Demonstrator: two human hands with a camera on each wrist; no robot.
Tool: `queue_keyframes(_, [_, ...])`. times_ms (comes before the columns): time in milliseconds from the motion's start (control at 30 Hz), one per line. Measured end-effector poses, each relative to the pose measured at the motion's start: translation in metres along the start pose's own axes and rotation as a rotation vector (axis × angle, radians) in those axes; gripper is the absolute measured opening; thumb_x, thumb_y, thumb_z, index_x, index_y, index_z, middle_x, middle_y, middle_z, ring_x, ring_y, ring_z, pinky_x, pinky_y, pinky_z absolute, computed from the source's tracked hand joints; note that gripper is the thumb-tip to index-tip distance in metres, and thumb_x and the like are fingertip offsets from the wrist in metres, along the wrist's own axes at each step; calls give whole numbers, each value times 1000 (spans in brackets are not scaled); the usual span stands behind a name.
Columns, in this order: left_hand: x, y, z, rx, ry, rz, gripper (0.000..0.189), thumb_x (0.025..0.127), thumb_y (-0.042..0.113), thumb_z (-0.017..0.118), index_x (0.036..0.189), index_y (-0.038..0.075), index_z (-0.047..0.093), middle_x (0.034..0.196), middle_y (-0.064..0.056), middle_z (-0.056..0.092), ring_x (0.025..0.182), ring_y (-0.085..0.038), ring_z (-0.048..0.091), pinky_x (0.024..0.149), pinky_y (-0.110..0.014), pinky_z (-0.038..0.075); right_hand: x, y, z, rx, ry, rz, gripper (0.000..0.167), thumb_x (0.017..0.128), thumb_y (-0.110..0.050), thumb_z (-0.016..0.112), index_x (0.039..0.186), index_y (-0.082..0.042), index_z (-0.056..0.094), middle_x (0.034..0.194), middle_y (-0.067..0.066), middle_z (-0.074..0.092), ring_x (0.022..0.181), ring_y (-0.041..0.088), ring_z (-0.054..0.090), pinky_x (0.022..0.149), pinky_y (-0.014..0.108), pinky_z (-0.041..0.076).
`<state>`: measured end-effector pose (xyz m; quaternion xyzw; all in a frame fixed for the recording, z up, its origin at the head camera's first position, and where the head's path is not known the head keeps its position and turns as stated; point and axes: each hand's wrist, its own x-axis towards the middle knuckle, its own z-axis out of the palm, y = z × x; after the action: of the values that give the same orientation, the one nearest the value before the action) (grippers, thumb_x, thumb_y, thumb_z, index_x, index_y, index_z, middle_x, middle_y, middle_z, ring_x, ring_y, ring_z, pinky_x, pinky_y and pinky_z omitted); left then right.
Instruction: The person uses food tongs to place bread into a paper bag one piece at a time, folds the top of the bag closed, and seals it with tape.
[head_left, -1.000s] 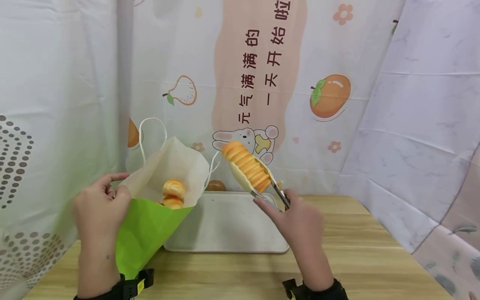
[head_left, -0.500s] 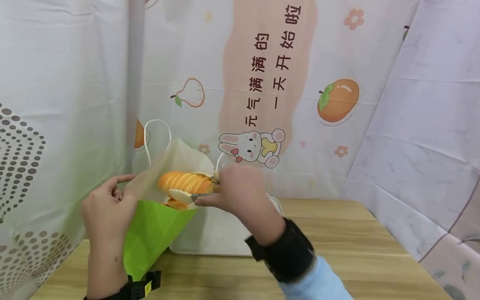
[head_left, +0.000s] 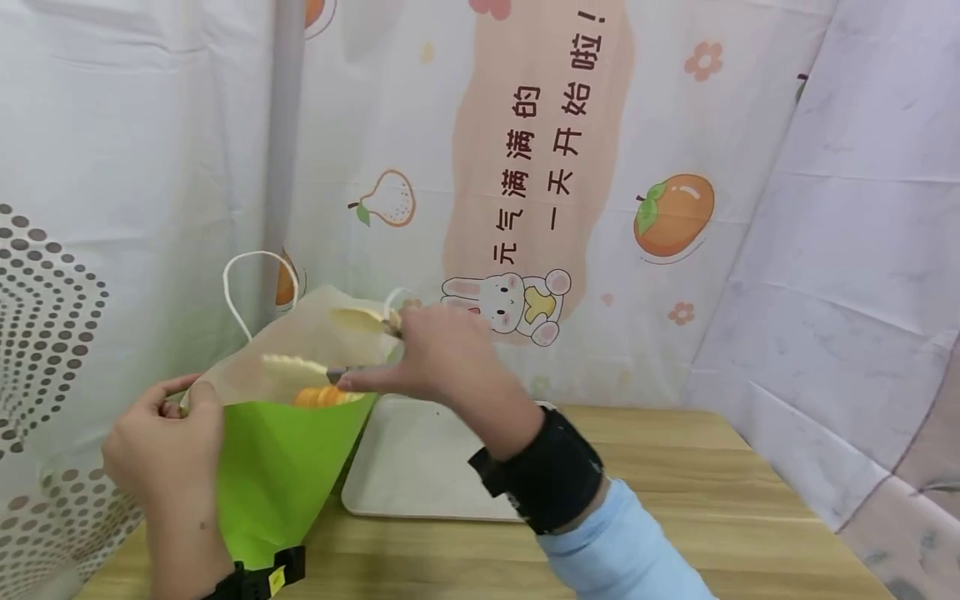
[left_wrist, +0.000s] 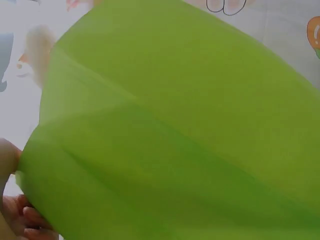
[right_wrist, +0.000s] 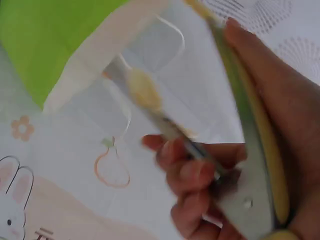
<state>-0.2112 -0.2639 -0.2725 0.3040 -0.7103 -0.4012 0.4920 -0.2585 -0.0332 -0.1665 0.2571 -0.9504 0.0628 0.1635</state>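
At the left, my left hand (head_left: 168, 446) pinches the rim of a green paper bag (head_left: 270, 475) with a pale inside and white cord handles. The bag leans with its mouth toward the right. In my right hand (head_left: 442, 354) I grip metal tongs with cream-yellow tips (head_left: 296, 367). The tongs' arms are spread apart at the bag's mouth with nothing between them. Just below the lower tip, an orange ridged bread roll (head_left: 322, 397) shows inside the bag, mostly hidden by its front wall. In the left wrist view the bag (left_wrist: 175, 125) covers most of the picture.
Beside the bag, a white tray (head_left: 420, 467) lies on the wooden table (head_left: 675, 483), partly behind my right arm. A printed curtain (head_left: 390, 100) hangs behind and at both sides.
The right hand carried the ridged bread roll in the tongs leftward to the bag's mouth. The tongs have since spread and the roll sits lower inside. The left hand and bag rim shifted left.
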Motion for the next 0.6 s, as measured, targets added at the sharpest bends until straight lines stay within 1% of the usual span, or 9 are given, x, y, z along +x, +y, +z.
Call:
queue_keyframes(100, [1, -4, 1, 24, 12, -43, 35, 89, 23, 53, 103, 6, 79, 51, 16, 38, 55, -12, 34, 61, -29, 26, -15, 28, -7, 241, 83, 22, 68, 74, -78, 69, 105, -18, 65, 78, 0, 58, 68, 16, 54, 56, 31, 44])
queue_keyframes(133, [2, -5, 1, 23, 5, -59, 36, 90, 24, 52, 106, 5, 79, 57, 14, 43, 61, -13, 40, 66, -29, 32, -20, 40, -7, 304, 118, 34, 66, 76, -74, 71, 107, -17, 64, 76, 1, 57, 67, 16, 54, 56, 31, 44])
queue_keyframes(200, [3, -7, 0, 20, 0, -91, 40, 92, 24, 50, 113, 3, 76, 76, 1, 61, 79, -23, 53, 81, -36, 40, -31, 66, 0, 394, 178, 86, 62, 79, -69, 73, 103, -14, 59, 72, 1, 53, 62, 17, 50, 54, 31, 41])
queue_keyframes(233, [3, -8, -1, 16, -4, -109, 42, 93, 25, 48, 118, 2, 74, 90, -6, 65, 92, -29, 56, 91, -40, 40, -37, 79, 5, 437, 200, 108, 60, 80, -66, 74, 103, -13, 57, 70, 2, 50, 60, 16, 48, 53, 31, 40])
queue_keyframes(300, [5, -12, -3, 18, -13, -151, 48, 97, 28, 45, 129, 0, 68, 117, -18, 61, 117, -40, 51, 108, -53, 31, -50, 108, 19, 489, 203, 167, 56, 84, -60, 74, 101, -10, 54, 67, 1, 47, 58, 15, 45, 52, 30, 39])
queue_keyframes(367, [6, -15, -6, 9, 3, -179, 52, 99, 31, 42, 134, -1, 63, 124, -16, 55, 132, -44, 42, 114, -57, 24, -64, 137, 36, 526, 176, 229, 54, 87, -53, 74, 99, -5, 53, 65, 0, 44, 56, 14, 43, 51, 30, 38])
queue_keyframes(467, [5, -19, -9, 0, 14, -193, 56, 100, 35, 42, 138, -2, 60, 118, 0, 44, 136, -44, 38, 115, -55, 22, -90, 180, 67, 514, 110, 325, 50, 90, -42, 75, 103, 1, 53, 69, 3, 44, 57, 17, 43, 51, 32, 39])
queue_keyframes(533, [3, -19, -10, -5, 13, -183, 56, 98, 34, 45, 139, -2, 59, 117, 2, 41, 137, -43, 37, 116, -53, 22, -109, 206, 86, 465, 56, 358, 55, 90, -35, 76, 114, 10, 54, 79, 14, 57, 67, 24, 57, 57, 37, 47])
queue_keyframes(600, [1, -18, -11, -1, 5, -168, 56, 96, 32, 48, 139, -2, 58, 115, -3, 41, 139, -43, 36, 116, -52, 22, -128, 229, 106, 376, 17, 375, 63, 89, -30, 77, 121, 18, 52, 92, 25, 62, 79, 31, 63, 65, 43, 52])
